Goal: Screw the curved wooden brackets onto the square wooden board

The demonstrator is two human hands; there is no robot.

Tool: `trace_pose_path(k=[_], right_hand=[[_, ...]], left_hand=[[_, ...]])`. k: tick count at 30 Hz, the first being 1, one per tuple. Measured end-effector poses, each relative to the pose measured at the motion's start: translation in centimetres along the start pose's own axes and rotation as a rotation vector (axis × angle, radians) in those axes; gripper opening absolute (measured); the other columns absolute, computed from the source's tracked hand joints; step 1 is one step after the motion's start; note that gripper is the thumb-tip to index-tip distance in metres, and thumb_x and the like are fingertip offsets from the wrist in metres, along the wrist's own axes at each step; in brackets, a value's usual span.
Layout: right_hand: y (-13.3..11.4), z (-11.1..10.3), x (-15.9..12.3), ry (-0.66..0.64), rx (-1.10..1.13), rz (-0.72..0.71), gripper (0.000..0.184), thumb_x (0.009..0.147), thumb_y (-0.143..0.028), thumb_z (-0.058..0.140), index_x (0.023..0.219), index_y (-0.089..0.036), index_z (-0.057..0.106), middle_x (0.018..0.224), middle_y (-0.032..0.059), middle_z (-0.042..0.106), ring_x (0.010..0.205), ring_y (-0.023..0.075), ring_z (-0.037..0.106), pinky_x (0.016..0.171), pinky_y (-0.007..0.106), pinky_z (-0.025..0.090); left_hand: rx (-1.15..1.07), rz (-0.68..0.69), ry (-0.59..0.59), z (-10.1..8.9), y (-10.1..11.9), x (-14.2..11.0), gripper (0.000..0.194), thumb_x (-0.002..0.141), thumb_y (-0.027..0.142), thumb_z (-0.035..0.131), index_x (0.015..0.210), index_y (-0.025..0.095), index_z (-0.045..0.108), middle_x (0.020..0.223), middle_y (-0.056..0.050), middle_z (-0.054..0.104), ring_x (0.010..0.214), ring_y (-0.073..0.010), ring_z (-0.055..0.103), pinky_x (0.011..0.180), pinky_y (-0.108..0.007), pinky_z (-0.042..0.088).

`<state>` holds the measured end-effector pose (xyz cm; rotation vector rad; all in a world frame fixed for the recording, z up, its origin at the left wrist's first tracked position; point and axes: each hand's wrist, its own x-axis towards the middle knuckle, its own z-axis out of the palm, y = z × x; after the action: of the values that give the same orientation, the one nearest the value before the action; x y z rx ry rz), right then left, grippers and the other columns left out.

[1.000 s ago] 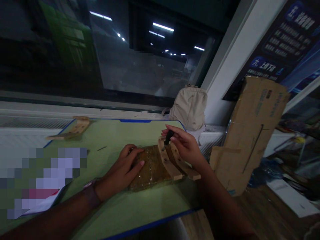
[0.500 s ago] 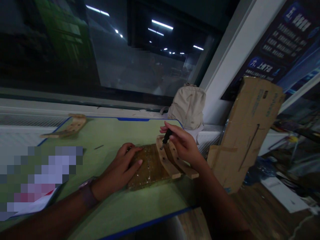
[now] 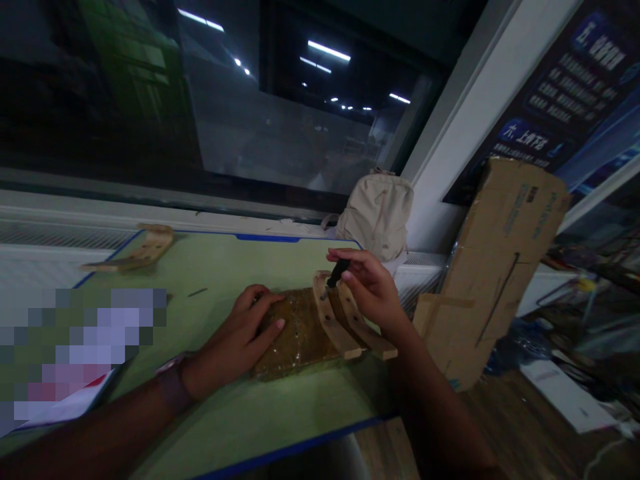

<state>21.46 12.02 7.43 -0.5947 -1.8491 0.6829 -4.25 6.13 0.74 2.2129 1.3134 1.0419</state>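
My left hand [image 3: 257, 327] lies spread on a brown, shiny taped slab [image 3: 300, 340], pressing its left part. My right hand [image 3: 373, 287] is closed round the black handle of a screwdriver [image 3: 337, 273]. Its metal tip points down at a hole near the upper end of a curved wooden piece [image 3: 334, 327], which lies across the slab's right side. A second curved wooden piece [image 3: 367, 330], with dark holes as well, rests just right of the first, under my right hand. Whether a screw sits at the tip I cannot tell.
Another curved wooden piece [image 3: 145, 250] lies at the table's far left corner. A thin dark rod [image 3: 197, 292] is on the green table [image 3: 230, 267]. A beige backpack [image 3: 375, 210] stands beyond the far edge. Tall cardboard [image 3: 500, 267] leans at the right.
My right hand has turned slightly around the screwdriver, its fingers shifting a little and the handle leaning more to the right. The left hand stays on the slab.
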Motion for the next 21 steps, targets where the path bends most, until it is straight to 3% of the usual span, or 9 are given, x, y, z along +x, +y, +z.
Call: trace_pose_path(k=[4,8,11,15,17,19,21], right_hand=[[0.8,0.2,-0.1,0.055,0.050,0.070,0.028,0.094,-0.042,0.063,0.117,-0.027,0.059,0.102,0.0050,0.073,0.094,0.0189,0.073,0.088,0.039,0.060],[1.3,-0.9,-0.5,0.186,-0.238,0.010,0.028,0.087,-0.037,0.073,0.110,-0.027,0.062,0.088,0.0007,0.067,0.075,0.0155,0.066,0.071,0.031,0.057],[0.6,-1.3,-0.5,0.153,-0.335,-0.088,0.026,0.088,-0.034,0.071,0.113,-0.027,0.064,0.099,0.0047,0.068,0.088,0.0193,0.067,0.080,0.036,0.058],[-0.4,-0.4,-0.3,0.043,-0.133,-0.083,0.022,0.096,-0.034,0.060,0.117,-0.028,0.061,0.125,0.0101,0.068,0.123,0.0240,0.062,0.107,0.048,0.050],[-0.5,0.3,-0.2,0.047,0.022,-0.016,0.017,0.097,-0.034,0.060,0.113,-0.028,0.059,0.119,0.0085,0.071,0.118,0.0221,0.067,0.104,0.047,0.053],[-0.2,0.6,-0.2,0.072,0.118,0.037,0.017,0.094,-0.034,0.064,0.108,-0.028,0.056,0.104,0.0046,0.074,0.101,0.0197,0.073,0.091,0.041,0.058],[0.3,0.4,-0.3,0.153,0.078,0.033,0.023,0.089,-0.034,0.071,0.106,-0.029,0.056,0.092,0.0006,0.072,0.086,0.0171,0.072,0.078,0.034,0.059]], left_hand=[[-0.004,0.004,0.004,0.0,-0.1,0.0,0.038,0.100,0.044,0.046,0.128,0.022,0.057,0.126,-0.011,0.049,0.120,-0.0291,0.053,0.106,-0.048,0.048],[-0.013,0.000,0.014,0.5,-0.7,-0.2,0.037,0.101,0.044,0.046,0.130,0.023,0.056,0.129,-0.010,0.047,0.123,-0.0290,0.051,0.108,-0.048,0.046],[-0.019,0.006,0.030,0.7,-0.8,-0.2,0.037,0.101,0.043,0.047,0.130,0.023,0.056,0.131,-0.011,0.046,0.124,-0.0292,0.049,0.109,-0.048,0.044],[-0.025,0.014,0.012,0.5,-0.5,-0.1,0.037,0.101,0.042,0.046,0.129,0.020,0.056,0.128,-0.011,0.046,0.122,-0.0289,0.050,0.108,-0.046,0.044],[-0.021,0.011,0.001,0.3,-0.3,0.0,0.037,0.101,0.042,0.046,0.129,0.020,0.056,0.128,-0.011,0.046,0.122,-0.0287,0.050,0.108,-0.046,0.044],[-0.017,0.007,0.000,0.4,-0.4,0.0,0.038,0.101,0.043,0.046,0.129,0.020,0.056,0.128,-0.011,0.046,0.122,-0.0290,0.050,0.108,-0.046,0.044],[-0.016,0.012,0.008,0.5,-0.6,-0.1,0.038,0.101,0.044,0.045,0.129,0.020,0.056,0.128,-0.011,0.045,0.122,-0.0296,0.049,0.107,-0.047,0.044]])
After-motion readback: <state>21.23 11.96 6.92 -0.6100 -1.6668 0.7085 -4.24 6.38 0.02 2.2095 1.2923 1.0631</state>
